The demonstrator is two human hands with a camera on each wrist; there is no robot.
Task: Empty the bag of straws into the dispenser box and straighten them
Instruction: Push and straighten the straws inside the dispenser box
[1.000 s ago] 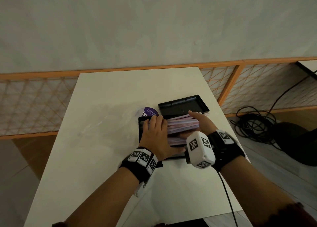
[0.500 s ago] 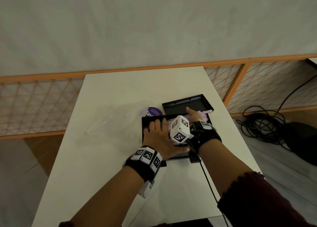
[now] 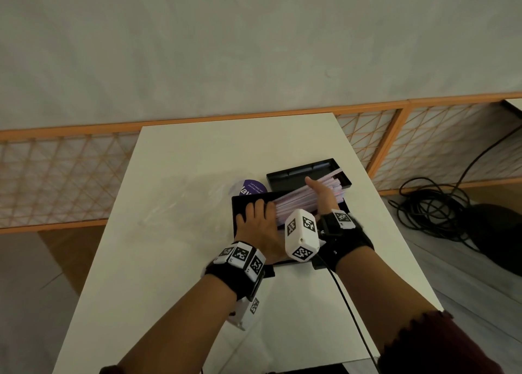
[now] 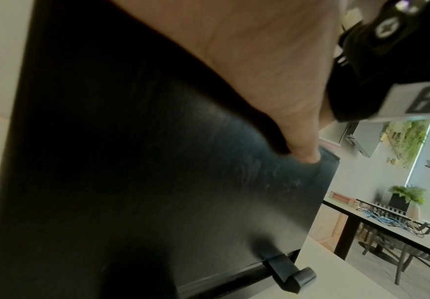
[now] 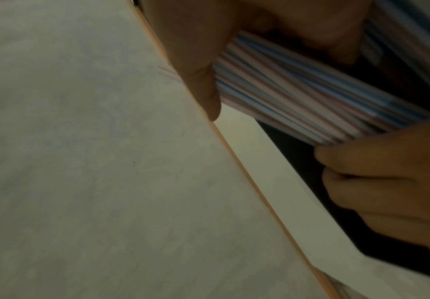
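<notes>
left hand (image 3: pixel 258 221) lies flat, fingers straight, on the dispenser box (image 3: pixel 240 207); right hand (image 3: pixel 324 193) has its fingers curled round the straws (image 3: pixel 296 200).

Café-type dining room is suggested: white table (image 3: pixel 197 153) w/ straw dispenser box (image 3: pixel 240 204), more dark tables (image 4: pixel 387 224) & chairs (image 4: pixel 413 261), potted plant (image 4: pixel 408 194), greenery wall (image 4: pixel 408 141).

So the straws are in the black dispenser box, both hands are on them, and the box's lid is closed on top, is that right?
Not quite. The lid is off, lying open on the table behind the dispenser box, as the head view shows. The rest holds: left hand and right hand are on the straws.
</notes>
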